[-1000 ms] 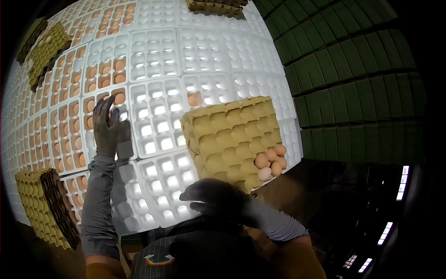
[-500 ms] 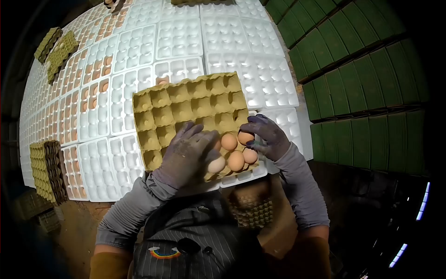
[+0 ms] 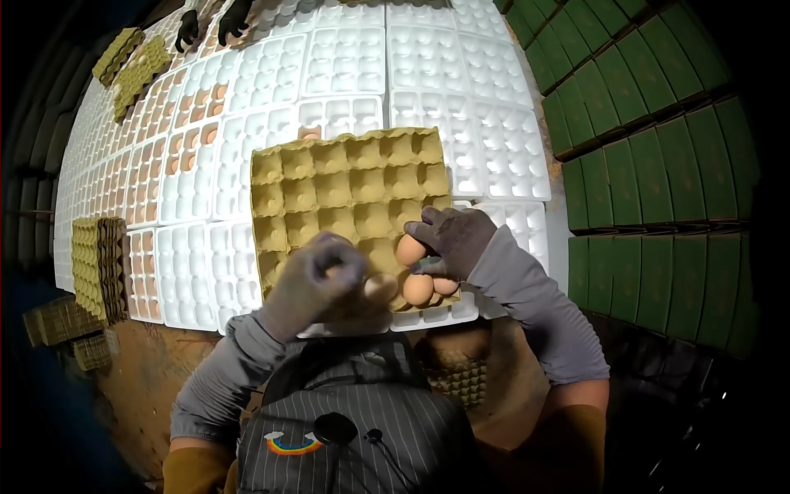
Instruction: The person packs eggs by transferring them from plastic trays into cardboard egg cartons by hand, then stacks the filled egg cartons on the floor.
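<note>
A yellowish-brown pulp egg tray point(image 3: 350, 189) lies across the white trays in front of me, its back rows of cups bare. My right hand point(image 3: 457, 239), in a dirty purple-grey glove, is closed round a brown egg point(image 3: 411, 249) at the tray's right side. Just below it sit another brown egg point(image 3: 418, 289) and a partly covered egg point(image 3: 445, 286). My left hand point(image 3: 317, 284), also gloved and smeared by motion, is curled over the tray's front left, with a bit of brown egg showing between its fingers. Beside it lies a paler egg point(image 3: 381, 290).
White moulded trays point(image 3: 346, 62) cover the table, several at left holding eggs. Pulp tray stacks point(image 3: 89, 267) stand at left. Green boxes point(image 3: 650, 198) are piled at right. A co-worker's black-gloved hand point(image 3: 235, 21) shows at the far left.
My left hand has drawn left and curled up, away from the eggs. My right hand has moved onto an egg. Fewer eggs show in the tray. The view has shifted slightly.
</note>
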{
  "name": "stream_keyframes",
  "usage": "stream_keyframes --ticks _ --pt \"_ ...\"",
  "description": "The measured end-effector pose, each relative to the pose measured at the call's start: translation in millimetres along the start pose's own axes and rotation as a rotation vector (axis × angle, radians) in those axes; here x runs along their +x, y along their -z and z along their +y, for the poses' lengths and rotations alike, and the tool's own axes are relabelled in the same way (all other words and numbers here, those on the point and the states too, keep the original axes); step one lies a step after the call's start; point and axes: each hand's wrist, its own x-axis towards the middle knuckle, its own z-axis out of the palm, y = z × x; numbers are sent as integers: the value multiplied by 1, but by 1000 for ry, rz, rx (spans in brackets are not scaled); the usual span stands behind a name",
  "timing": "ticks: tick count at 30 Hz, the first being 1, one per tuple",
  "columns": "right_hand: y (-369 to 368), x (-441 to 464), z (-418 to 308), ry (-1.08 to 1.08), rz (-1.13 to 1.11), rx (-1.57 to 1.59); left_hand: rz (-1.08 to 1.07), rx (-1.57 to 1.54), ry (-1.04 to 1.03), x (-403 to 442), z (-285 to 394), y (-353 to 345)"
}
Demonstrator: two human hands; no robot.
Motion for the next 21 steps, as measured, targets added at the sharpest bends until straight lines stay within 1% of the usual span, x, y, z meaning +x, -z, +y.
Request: stream_keyframes --ticks 1,2,3,4,5,6,7,8,9,10,11,12,14,15,16,18,19,20,21 --pt "-2 -1 -1 45 31 -44 -17 218 17 -2 18 -19" --pt "-3 -2 -2 88 61 -88 58 616 -54 -4 13 -39" --pt "4 -1 -7 3 3 -27 80 749 -92 -2 9 -52" --pt "6 -4 -3 0 2 -28 102 882 -129 0 6 -60" --pt "7 -11 6 -73 60 380 101 880 -132 -2 1 -60" --pt "9 -20 15 -146 119 789 42 683 2 -1 11 -50" --pt "12 -31 22 -129 163 1258 -15 483 132 -1 17 -44" --pt "12 -47 25 -163 161 1433 -15 482 130 -1 17 -41" --pt "2 -56 26 -43 281 1258 12 283 1 -2 17 -38" --pt "-6 -65 21 13 324 1013 40 81 -124 -3 21 -37" --pt "-14 -73 15 54 381 767 21 167 -160 -6 31 -43" --pt "-17 -78 2 -9 352 411 24 167 -159 -5 32 -55" --pt "-38 -79 -14 -88 287 -50 121 939 -282 3 25 -86" --pt "-48 -75 -13 -94 266 -187 197 1092 -311 9 24 -97" --pt "-52 -79 -12 -92 269 -188 199 1094 -311 10 21 -101" --pt "-52 -82 -9 -86 350 -53 150 1040 -235 15 20 -101" --pt "-50 -86 -11 -103 456 56 150 1045 -229 13 21 -96" --pt "-42 -91 -12 -192 449 256 125 887 -221 11 21 -89" --pt "-50 -95 -2 -170 547 385 107 729 -215 10 19 -79"
